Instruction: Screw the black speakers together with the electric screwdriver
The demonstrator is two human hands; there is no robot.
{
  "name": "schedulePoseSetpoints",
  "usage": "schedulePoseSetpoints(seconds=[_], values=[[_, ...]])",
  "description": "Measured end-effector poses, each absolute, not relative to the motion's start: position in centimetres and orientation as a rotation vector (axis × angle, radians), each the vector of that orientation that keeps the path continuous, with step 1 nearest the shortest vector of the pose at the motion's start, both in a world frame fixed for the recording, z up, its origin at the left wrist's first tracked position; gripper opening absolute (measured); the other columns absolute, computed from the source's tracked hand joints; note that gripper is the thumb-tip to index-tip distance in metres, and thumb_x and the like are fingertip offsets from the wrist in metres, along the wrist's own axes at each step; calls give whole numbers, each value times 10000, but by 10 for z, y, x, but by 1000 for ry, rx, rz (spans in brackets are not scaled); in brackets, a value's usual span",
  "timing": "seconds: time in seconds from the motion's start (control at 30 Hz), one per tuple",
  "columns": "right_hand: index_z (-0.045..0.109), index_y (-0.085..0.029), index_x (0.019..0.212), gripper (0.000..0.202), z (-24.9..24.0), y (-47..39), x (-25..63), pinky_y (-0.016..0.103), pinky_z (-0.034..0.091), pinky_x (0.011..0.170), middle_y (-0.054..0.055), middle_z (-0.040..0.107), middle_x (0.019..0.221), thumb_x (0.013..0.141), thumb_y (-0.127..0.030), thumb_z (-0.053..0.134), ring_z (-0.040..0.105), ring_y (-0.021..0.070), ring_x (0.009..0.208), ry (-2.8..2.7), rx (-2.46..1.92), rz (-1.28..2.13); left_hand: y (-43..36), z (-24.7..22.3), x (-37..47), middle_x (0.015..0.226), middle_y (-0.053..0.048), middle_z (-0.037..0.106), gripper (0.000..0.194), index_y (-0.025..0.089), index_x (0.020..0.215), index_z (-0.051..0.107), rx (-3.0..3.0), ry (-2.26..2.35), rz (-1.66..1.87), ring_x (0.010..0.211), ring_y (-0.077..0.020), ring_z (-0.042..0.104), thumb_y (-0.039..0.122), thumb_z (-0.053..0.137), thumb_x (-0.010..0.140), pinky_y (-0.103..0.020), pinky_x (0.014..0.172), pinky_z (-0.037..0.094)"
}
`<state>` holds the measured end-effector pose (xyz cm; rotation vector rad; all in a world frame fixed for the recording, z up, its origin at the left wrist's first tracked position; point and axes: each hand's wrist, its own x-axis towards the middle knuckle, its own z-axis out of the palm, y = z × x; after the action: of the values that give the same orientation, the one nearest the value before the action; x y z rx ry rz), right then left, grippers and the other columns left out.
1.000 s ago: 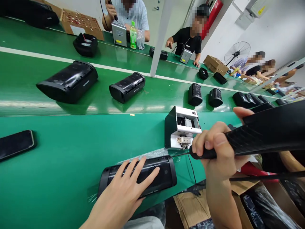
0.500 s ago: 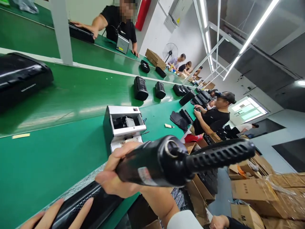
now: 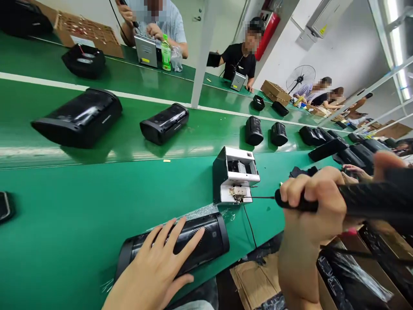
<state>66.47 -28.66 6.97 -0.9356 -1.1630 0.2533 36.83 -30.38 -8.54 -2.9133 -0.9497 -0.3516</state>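
My left hand (image 3: 158,262) lies with spread fingers on a long black speaker housing (image 3: 215,234), which rests on bubble wrap (image 3: 203,212) at the bench edge. My right hand (image 3: 319,193) is wrapped around a black electric screwdriver (image 3: 371,200) held nearly level. Its thin bit points left and reaches the front pickup area of a white and dark screw feeder (image 3: 243,177). Whether a screw is on the tip is too small to tell.
Black speakers (image 3: 164,123) stand along the green conveyor (image 3: 138,150) beyond the bench. A phone-like object (image 3: 4,206) lies at far left. A white post (image 3: 200,56) rises behind. Co-workers sit opposite and at right. Open cartons (image 3: 387,275) stand below, right.
The electric screwdriver has swung from in front of the view to the right, its bit now at the feeder. My left hand stays on the speaker housing. The view has turned left.
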Motion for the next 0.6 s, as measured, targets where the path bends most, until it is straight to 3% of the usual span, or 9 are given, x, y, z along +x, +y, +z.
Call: schedulePoseSetpoints(seconds=[0.07,0.17,0.27,0.4,0.5,0.6], values=[[597,-260,958,179,74,-274,672,259,456,414,-121,492,629,970,-219,771,475,105,383,-1123,-898,203,-304,-89,369,1646,-203,662,1153,376,1840,250,-2894,-936,-421,1412,-496,696,590,908,917,-642,1088,593],[607,-284,1223,326,60,-256,673,245,455,391,-143,559,669,970,-178,784,492,106,369,-1173,-891,215,-302,-88,370,1629,-181,683,879,333,1795,415,-2869,-895,-540,1409,-462,703,642,749,1043,-612,1127,567],[591,-275,1262,356,42,-249,670,238,465,401,-149,562,649,983,-213,803,495,104,374,-1191,-924,265,-301,-80,366,1621,-133,693,591,267,1676,599,-2908,-850,-724,1438,-369,688,556,589,1160,-566,1300,440],[589,-279,1262,375,41,-259,670,246,461,395,-150,546,628,977,-231,829,486,112,371,-1205,-955,371,-302,-71,348,1663,-70,646,451,278,1621,619,-3009,-1014,-1003,1542,-250,607,320,568,1175,-480,1432,290],[613,-296,1302,409,55,-273,668,242,443,371,-148,539,624,964,-185,815,472,113,352,-1191,-957,443,-300,-75,328,1704,-51,605,447,329,1599,620,-3030,-1294,-1103,1607,-271,551,345,609,1153,-499,1418,351],[639,-334,1304,458,73,-288,655,252,421,353,-143,535,620,916,-150,797,423,109,334,-1136,-905,489,-296,-90,310,1714,-62,604,428,312,1590,609,-3143,-1681,-1219,1593,-279,579,397,522,1179,-428,1327,495]])
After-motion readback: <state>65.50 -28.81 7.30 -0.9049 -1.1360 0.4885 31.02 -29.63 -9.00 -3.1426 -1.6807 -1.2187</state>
